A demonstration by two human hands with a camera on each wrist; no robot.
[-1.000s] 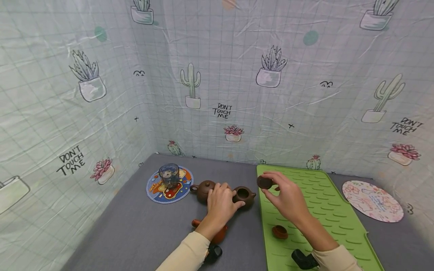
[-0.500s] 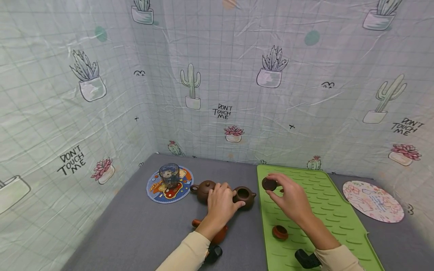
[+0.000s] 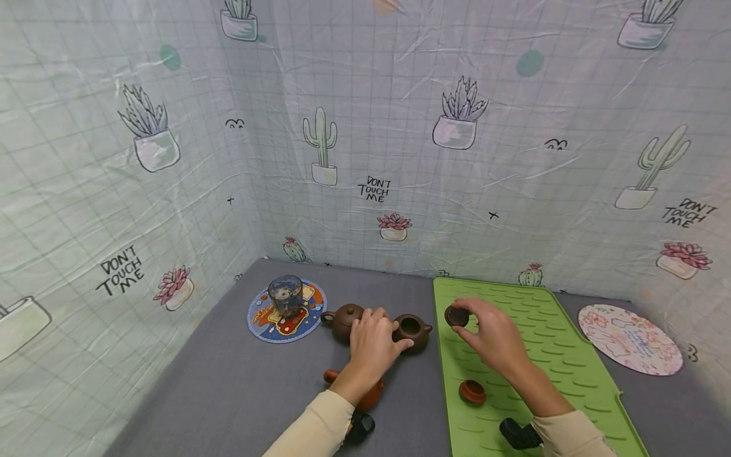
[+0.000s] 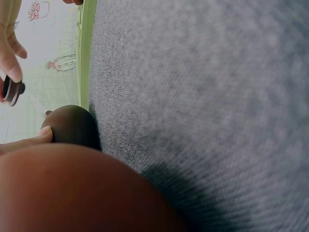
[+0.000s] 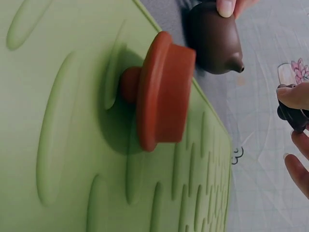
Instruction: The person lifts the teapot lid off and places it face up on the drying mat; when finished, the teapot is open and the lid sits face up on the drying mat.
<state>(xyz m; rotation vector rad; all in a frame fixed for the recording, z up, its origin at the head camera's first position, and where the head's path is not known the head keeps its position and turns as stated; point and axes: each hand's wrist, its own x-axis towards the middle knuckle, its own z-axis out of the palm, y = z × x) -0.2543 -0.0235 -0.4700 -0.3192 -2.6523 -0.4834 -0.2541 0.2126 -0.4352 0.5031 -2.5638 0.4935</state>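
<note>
My left hand [image 3: 374,336] holds a dark brown teapot [image 3: 419,339], thumb by its rim and the other fingers over the handle side, which they hide. That teapot has no lid on, and its spout points right. Pinched by the edge between thumb and fingers of my right hand [image 3: 493,333] is a small round brown teapot lid [image 3: 457,315], its underside turned toward the head camera. The lid is raised over the left part of a green mat [image 3: 548,381]. On this mat lies an orange-brown lid [image 5: 164,92], knob down.
Left of my left hand stands a lidded brown teapot [image 3: 342,322]. An orange-brown teapot [image 3: 371,398] is partly hidden under my left wrist. A glass [image 3: 285,295] stands on a blue patterned coaster [image 3: 265,327]. A pink floral round mat [image 3: 628,339] lies far right.
My right hand has moved a little to the right and slightly nearer with the brown lid. The left hand and the teapot have stayed in place.
</note>
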